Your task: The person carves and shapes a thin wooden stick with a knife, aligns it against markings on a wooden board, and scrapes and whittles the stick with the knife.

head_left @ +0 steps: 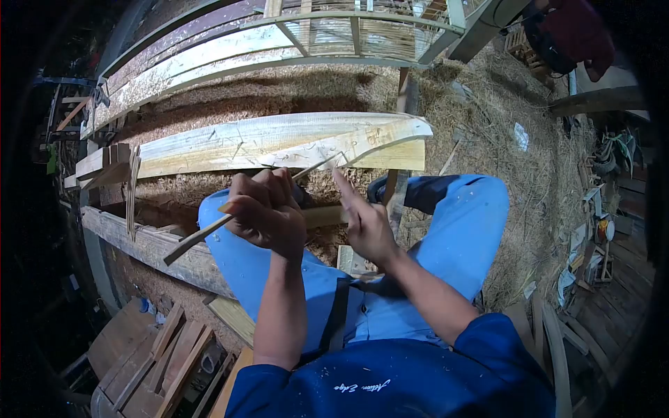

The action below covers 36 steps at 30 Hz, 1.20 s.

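My left hand (pixel 268 212) is closed around a thin wooden stick (pixel 189 246), which slants from its broader lower-left end to a narrow tip at the upper right. Close to that tip, on the right, is my right hand (pixel 371 226), its index finger stretched forward and the other fingers curled in. Whatever lies inside its grip, if anything, cannot be made out. Just beyond both hands lies a long pale board (pixel 230 146) with a curved, carved-looking right end, strewn with thin shavings.
A long wooden frame with slats (pixel 237 49) spans the back. Nearer lies a weathered beam (pixel 153 240) at the left. Wood offcuts (pixel 178 362) are piled lower left. Shavings cover the ground (pixel 467 132). Part of another person (pixel 571 35) shows at upper right.
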Each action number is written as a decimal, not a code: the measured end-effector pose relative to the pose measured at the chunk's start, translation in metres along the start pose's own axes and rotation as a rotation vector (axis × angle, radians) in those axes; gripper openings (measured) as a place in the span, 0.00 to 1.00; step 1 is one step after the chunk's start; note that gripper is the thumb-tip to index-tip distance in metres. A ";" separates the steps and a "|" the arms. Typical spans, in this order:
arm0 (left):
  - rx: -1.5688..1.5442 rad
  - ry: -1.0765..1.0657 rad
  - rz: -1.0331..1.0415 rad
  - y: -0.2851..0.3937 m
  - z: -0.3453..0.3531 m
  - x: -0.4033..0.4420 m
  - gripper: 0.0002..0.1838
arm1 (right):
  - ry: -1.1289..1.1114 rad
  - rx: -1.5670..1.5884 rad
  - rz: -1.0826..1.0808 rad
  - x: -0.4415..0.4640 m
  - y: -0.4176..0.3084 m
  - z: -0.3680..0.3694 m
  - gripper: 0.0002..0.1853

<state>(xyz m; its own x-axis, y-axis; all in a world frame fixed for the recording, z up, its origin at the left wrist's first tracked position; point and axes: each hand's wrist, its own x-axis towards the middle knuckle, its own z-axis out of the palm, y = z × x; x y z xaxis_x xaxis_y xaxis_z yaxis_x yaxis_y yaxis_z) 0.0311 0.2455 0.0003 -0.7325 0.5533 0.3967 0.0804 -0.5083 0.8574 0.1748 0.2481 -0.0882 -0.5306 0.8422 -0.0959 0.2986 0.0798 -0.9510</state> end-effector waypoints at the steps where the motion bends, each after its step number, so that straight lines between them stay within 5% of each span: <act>1: 0.001 -0.019 0.019 0.001 0.000 -0.002 0.29 | 0.012 0.029 0.061 -0.004 -0.001 0.002 0.33; 3: -0.026 -0.048 0.020 0.000 -0.006 -0.004 0.29 | -0.058 -0.112 0.103 0.003 0.008 -0.003 0.33; 5: -0.059 -0.078 0.017 -0.003 -0.008 -0.003 0.29 | 0.080 0.018 -0.186 0.006 0.008 0.003 0.33; 7: -0.045 -0.035 0.042 -0.005 -0.009 -0.005 0.29 | 0.035 -0.054 -0.197 0.001 0.016 0.007 0.32; 9: -0.021 -0.020 0.038 -0.004 -0.005 -0.004 0.29 | 0.021 -0.121 0.101 0.005 0.020 0.002 0.31; 15: -0.144 -0.002 0.073 -0.013 -0.002 -0.004 0.27 | 0.053 0.060 -0.067 0.001 -0.010 -0.009 0.26; 17: -0.128 0.029 0.072 -0.013 0.002 -0.007 0.26 | -0.141 -0.078 0.321 0.007 0.001 -0.016 0.26; 19: -0.178 -0.189 0.080 -0.013 -0.002 -0.006 0.25 | 0.024 0.012 0.047 0.005 0.005 -0.003 0.27; 20: -0.219 -0.111 0.068 -0.015 -0.001 -0.009 0.26 | 0.080 0.024 -0.083 0.004 0.006 0.003 0.27; 23: -0.054 0.123 0.064 -0.009 0.010 -0.007 0.28 | -0.143 -0.017 0.390 0.011 -0.005 -0.015 0.29; 25: -0.036 0.125 0.080 -0.007 0.012 -0.006 0.31 | 0.014 -0.036 0.079 0.010 0.006 -0.006 0.30; 28: -0.048 0.078 0.060 -0.006 0.011 -0.013 0.35 | 0.053 0.081 -0.071 0.000 -0.009 -0.001 0.25; 32: -0.049 0.079 0.020 -0.002 0.008 -0.014 0.35 | -0.037 -0.004 0.156 0.006 -0.007 -0.013 0.26; 35: -0.096 0.114 0.018 -0.004 0.007 -0.011 0.34 | 0.085 0.031 -0.113 -0.001 0.002 0.005 0.26; 36: -0.088 0.107 0.007 -0.004 0.006 -0.010 0.34 | 0.023 0.086 0.057 0.001 -0.001 0.001 0.26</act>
<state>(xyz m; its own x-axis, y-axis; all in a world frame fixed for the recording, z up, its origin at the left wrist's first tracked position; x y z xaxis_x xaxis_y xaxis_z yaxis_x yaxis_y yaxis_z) 0.0423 0.2457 -0.0049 -0.8004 0.4784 0.3612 0.0293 -0.5706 0.8207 0.1733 0.2480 -0.0877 -0.4956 0.8564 -0.1450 0.2579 -0.0143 -0.9661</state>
